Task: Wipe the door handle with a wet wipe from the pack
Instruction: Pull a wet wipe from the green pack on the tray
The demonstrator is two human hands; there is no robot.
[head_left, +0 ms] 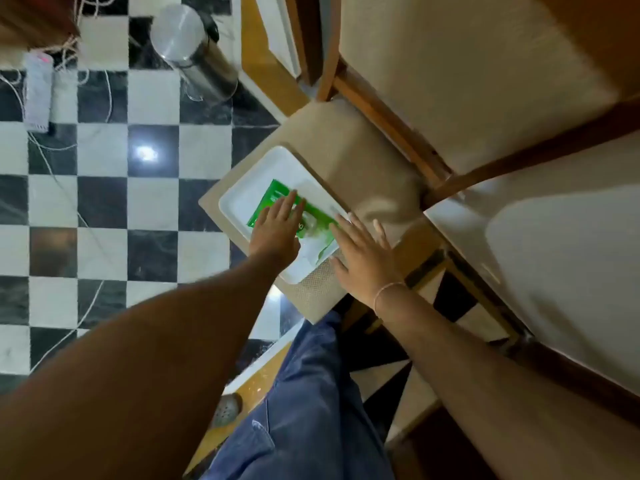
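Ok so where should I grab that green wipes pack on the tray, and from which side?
Best by its long edges, coming straight down from above. The green wipes pack lies flat in the white tray, so nothing can slide under it. The left hand already rests open on top; the right hand hovers open at its near end.

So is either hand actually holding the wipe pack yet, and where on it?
Not gripped yet. The left hand lies open, fingers flat on the green wipe pack in the white tray. The right hand is open beside its right edge, holding nothing.
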